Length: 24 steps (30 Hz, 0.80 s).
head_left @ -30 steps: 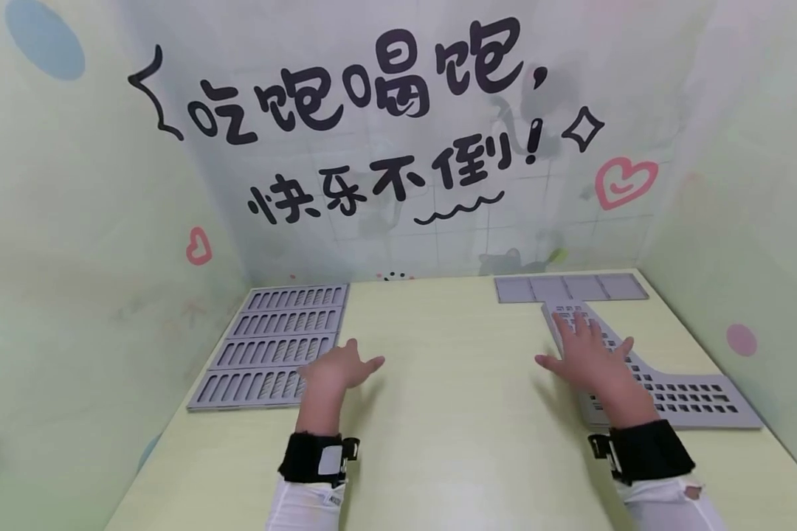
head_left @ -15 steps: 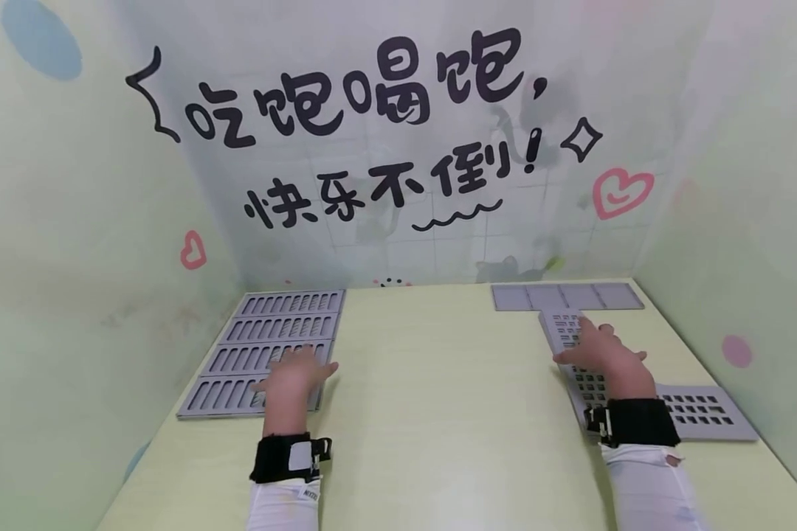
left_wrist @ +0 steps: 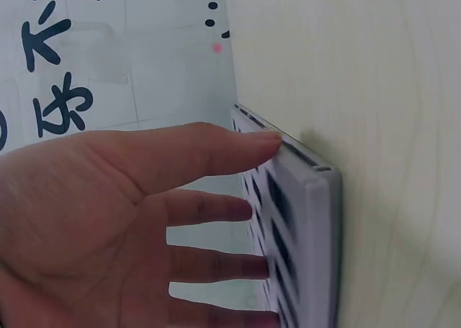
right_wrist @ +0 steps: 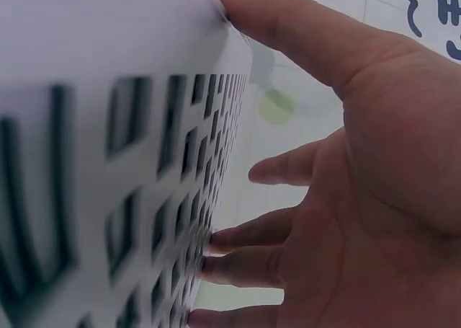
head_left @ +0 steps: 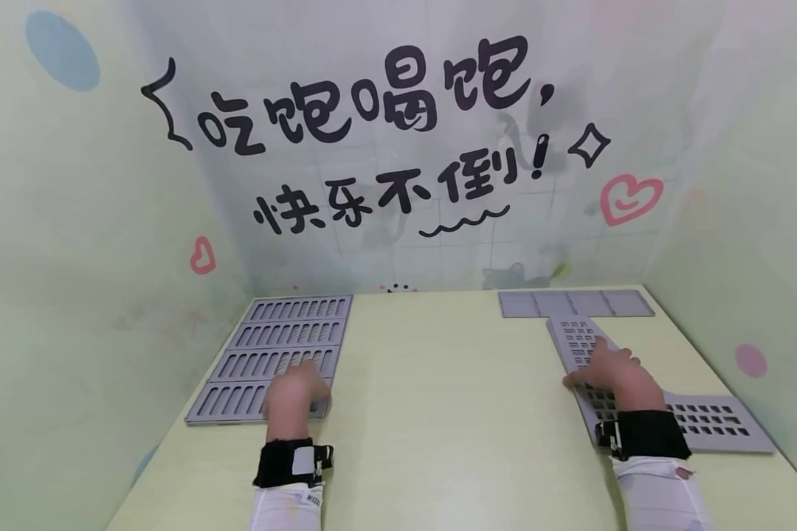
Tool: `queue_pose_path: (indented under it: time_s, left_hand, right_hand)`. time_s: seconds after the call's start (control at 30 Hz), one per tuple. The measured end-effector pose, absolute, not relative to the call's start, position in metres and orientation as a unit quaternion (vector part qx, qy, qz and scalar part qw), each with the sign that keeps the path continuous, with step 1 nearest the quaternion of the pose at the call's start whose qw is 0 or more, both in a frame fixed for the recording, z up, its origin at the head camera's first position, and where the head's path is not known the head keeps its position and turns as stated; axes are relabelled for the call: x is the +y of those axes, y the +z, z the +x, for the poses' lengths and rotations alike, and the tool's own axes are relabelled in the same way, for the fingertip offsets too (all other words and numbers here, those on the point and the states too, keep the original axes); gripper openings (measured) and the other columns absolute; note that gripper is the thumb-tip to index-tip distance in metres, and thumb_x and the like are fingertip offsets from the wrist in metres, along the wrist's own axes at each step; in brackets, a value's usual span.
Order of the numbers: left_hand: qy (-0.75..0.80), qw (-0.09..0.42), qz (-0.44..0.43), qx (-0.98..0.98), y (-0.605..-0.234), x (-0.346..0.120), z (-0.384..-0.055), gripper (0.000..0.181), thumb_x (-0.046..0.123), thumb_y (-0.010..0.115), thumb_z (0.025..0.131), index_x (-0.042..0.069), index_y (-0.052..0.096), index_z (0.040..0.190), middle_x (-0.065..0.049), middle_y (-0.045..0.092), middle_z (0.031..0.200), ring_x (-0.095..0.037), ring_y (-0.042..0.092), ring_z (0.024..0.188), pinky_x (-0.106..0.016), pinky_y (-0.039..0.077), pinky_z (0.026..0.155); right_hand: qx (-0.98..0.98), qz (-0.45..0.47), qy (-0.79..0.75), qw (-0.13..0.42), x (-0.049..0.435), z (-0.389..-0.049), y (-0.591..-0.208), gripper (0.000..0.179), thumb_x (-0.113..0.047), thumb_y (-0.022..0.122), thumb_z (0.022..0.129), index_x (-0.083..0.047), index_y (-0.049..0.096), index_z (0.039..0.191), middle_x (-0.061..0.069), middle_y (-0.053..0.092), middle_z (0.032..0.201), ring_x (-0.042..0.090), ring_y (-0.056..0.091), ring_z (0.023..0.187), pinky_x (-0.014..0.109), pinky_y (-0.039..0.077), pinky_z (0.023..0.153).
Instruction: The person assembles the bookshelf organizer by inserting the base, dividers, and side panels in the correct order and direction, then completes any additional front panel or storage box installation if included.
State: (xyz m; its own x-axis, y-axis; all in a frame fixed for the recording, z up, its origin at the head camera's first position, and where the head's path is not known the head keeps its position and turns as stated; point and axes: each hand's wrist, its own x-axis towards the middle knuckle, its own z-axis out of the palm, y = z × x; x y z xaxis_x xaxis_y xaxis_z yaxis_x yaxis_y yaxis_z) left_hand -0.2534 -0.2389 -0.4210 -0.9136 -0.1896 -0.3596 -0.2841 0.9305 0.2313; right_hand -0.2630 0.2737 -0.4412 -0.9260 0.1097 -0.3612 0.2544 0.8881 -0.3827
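Note:
Toward the left of the table, my left hand (head_left: 294, 394) reaches over the nearest row of a grey slotted panel (head_left: 222, 402). In the left wrist view, its thumb touches the rim of this panel (left_wrist: 320, 220), and the other fingers extend straight to the slotted face. At the right, my right hand (head_left: 620, 375) lies over a grey bent panel (head_left: 758, 436) with rows of small square holes. The right wrist view shows its thumb at the edge of the holed panel (right_wrist: 65, 32), while the spread fingertips meet or nearly meet its top. Neither hand grips anything.
A flat grey strip (head_left: 551, 304) divided into several squares lies along the back right, just behind the bent panel. Pale walls surround the wooden tabletop (head_left: 425, 413) on three sides; the back wall (head_left: 398, 251) carries large black lettering.
My left hand has moved left from beside the slotted panel onto its front right part. My right hand has shifted slightly right and nearer, its fingers now lower on the bent panel.

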Motion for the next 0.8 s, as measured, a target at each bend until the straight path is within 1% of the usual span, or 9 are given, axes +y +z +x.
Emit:
queue_pose_path:
  time_s: [0.1, 0.23, 0.33, 0.4, 0.43, 0.53, 0.6, 0.67, 0.8]
  left_hand:
    - [0.130, 0.178, -0.124, 0.967, -0.419, -0.231, -0.254, 0.066, 0.026, 0.078, 0.090, -0.008, 0.057, 0.142, -0.038, 0.057, 0.144, -0.066, 0.056, 0.127, -0.087, 0.046, 0.097]
    - [0.118, 0.188, -0.121, 0.968, -0.417, -0.216, -0.254, 0.065, 0.028, 0.085, 0.087, -0.006, 0.062, 0.138, -0.036, 0.061, 0.141, -0.065, 0.057, 0.126, -0.086, 0.045, 0.099]
    - [0.111, 0.190, -0.114, 0.969, -0.418, -0.202, -0.254, 0.068, 0.030, 0.091, 0.082, -0.003, 0.064, 0.135, -0.033, 0.063, 0.139, -0.064, 0.059, 0.124, -0.084, 0.048, 0.098]
    - [0.103, 0.191, -0.105, 0.971, -0.417, -0.191, -0.255, 0.069, 0.032, 0.094, 0.079, -0.001, 0.066, 0.133, -0.032, 0.064, 0.139, -0.063, 0.060, 0.123, -0.083, 0.049, 0.097]
    - [0.099, 0.188, -0.097, 0.972, -0.417, -0.185, -0.255, 0.067, 0.032, 0.095, 0.078, 0.000, 0.068, 0.129, -0.030, 0.067, 0.134, -0.060, 0.063, 0.120, -0.082, 0.051, 0.095]
    - [0.089, 0.174, -0.055, 0.979, -0.416, -0.169, -0.252, 0.059, 0.030, 0.098, 0.073, 0.002, 0.071, 0.117, -0.022, 0.073, 0.117, -0.045, 0.071, 0.106, -0.066, 0.061, 0.088]
    - [0.084, 0.164, -0.023, 0.983, -0.414, -0.160, -0.249, 0.053, 0.027, 0.100, 0.070, 0.003, 0.071, 0.108, -0.015, 0.074, 0.104, -0.033, 0.070, 0.093, -0.054, 0.063, 0.081]
    - [0.076, 0.155, 0.002, 0.985, -0.415, -0.154, -0.245, 0.050, 0.026, 0.101, 0.067, 0.006, 0.071, 0.101, -0.009, 0.072, 0.095, -0.025, 0.066, 0.083, -0.046, 0.061, 0.074]
    - [0.057, 0.150, 0.018, 0.987, -0.416, -0.145, -0.241, 0.048, 0.027, 0.101, 0.067, 0.007, 0.071, 0.099, -0.010, 0.072, 0.097, -0.025, 0.064, 0.084, -0.047, 0.061, 0.074]
  right_hand:
    - [0.955, 0.108, -0.219, 0.166, 0.275, -0.262, -0.443, 0.116, -0.042, 0.078, 0.090, 0.021, 0.005, 0.154, 0.056, 0.030, 0.130, 0.064, 0.040, 0.116, 0.069, 0.046, 0.102]
    - [0.956, 0.110, -0.219, 0.162, 0.277, -0.262, -0.445, 0.118, -0.042, 0.080, 0.088, 0.020, 0.005, 0.155, 0.053, 0.024, 0.132, 0.064, 0.041, 0.114, 0.070, 0.047, 0.101]
    - [0.957, 0.107, -0.219, 0.159, 0.278, -0.263, -0.445, 0.119, -0.042, 0.081, 0.087, 0.020, 0.006, 0.155, 0.052, 0.020, 0.135, 0.066, 0.040, 0.115, 0.074, 0.047, 0.099]
    - [0.958, 0.103, -0.217, 0.157, 0.279, -0.262, -0.445, 0.118, -0.041, 0.081, 0.086, 0.019, 0.007, 0.155, 0.052, 0.019, 0.136, 0.066, 0.041, 0.113, 0.074, 0.048, 0.098]
    - [0.959, 0.099, -0.215, 0.156, 0.280, -0.262, -0.444, 0.118, -0.041, 0.081, 0.085, 0.020, 0.008, 0.155, 0.053, 0.019, 0.136, 0.066, 0.042, 0.112, 0.074, 0.048, 0.096]
    - [0.960, 0.089, -0.215, 0.153, 0.283, -0.262, -0.442, 0.119, -0.041, 0.082, 0.084, 0.020, 0.007, 0.154, 0.053, 0.018, 0.135, 0.063, 0.043, 0.106, 0.070, 0.050, 0.092]
    - [0.961, 0.085, -0.215, 0.151, 0.285, -0.262, -0.441, 0.121, -0.041, 0.083, 0.083, 0.020, 0.007, 0.155, 0.053, 0.018, 0.135, 0.064, 0.043, 0.106, 0.069, 0.050, 0.091]
    - [0.962, 0.080, -0.216, 0.148, 0.287, -0.263, -0.438, 0.124, -0.042, 0.084, 0.083, 0.019, 0.006, 0.156, 0.055, 0.015, 0.138, 0.069, 0.041, 0.110, 0.073, 0.049, 0.093]
    - [0.965, 0.077, -0.204, 0.145, 0.286, -0.263, -0.429, 0.127, -0.046, 0.084, 0.082, 0.021, 0.005, 0.157, 0.059, 0.011, 0.141, 0.078, 0.032, 0.120, 0.083, 0.042, 0.098]
